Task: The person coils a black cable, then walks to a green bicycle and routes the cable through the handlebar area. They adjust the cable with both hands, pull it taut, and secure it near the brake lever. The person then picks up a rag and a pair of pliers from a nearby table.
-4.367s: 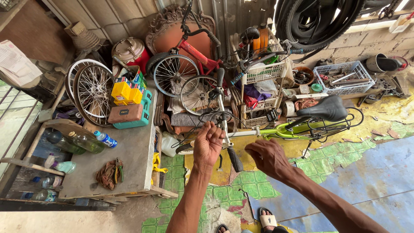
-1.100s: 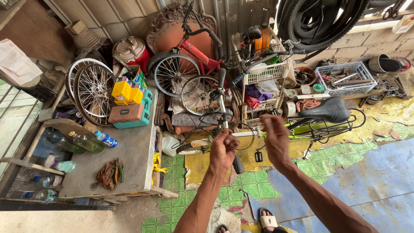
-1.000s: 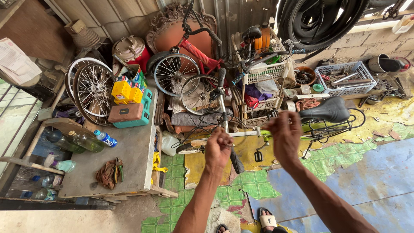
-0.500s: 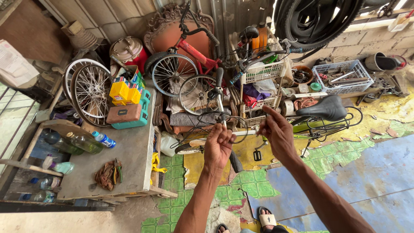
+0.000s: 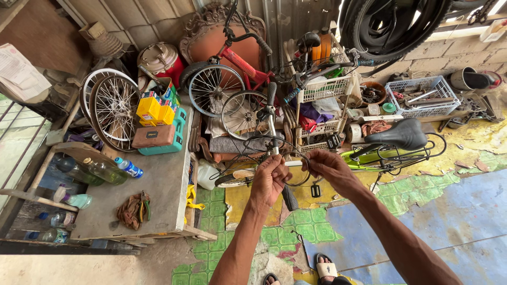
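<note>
Above the tiled floor (image 5: 296, 221), both hands are meeting at the middle of the view over a green bike (image 5: 369, 158) that is lying on its side. The left hand (image 5: 269, 177) is pinching one end of a short white tube (image 5: 293, 163), fingers closed on it. The right hand (image 5: 330, 169) is gripping the other end, and a thin black cable (image 5: 248, 145) is looping up from between them. The bike's black saddle (image 5: 396, 134) is sitting just right of the hands. To the left, a table (image 5: 158, 190) is carrying bottles (image 5: 108, 170), a rag (image 5: 132, 210) and a teal case (image 5: 163, 148).
</note>
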### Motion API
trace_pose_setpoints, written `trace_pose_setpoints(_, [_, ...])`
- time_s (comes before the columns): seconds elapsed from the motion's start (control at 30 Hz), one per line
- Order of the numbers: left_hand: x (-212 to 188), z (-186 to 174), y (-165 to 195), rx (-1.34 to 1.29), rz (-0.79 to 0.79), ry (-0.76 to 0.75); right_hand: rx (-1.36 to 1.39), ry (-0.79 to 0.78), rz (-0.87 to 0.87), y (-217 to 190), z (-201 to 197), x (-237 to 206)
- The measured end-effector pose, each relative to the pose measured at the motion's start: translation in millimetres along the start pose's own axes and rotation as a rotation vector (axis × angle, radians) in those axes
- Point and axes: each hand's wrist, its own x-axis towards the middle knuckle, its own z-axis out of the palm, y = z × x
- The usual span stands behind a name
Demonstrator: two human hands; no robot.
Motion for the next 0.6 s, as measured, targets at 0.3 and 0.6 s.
trace_pose_setpoints(0.3, [4.1, -4.2, -20.4, 0.054, -0.03, 0.126, -0.156, 0.276, 0.036, 8.6, 25.7, 3.9])
trace_pose_setpoints(0.6, [2.3, -1.9, -30.4, 0.133, -0.047, 0.156, -0.96, 0.427, -0.032, -13.3, 51.8, 7.5])
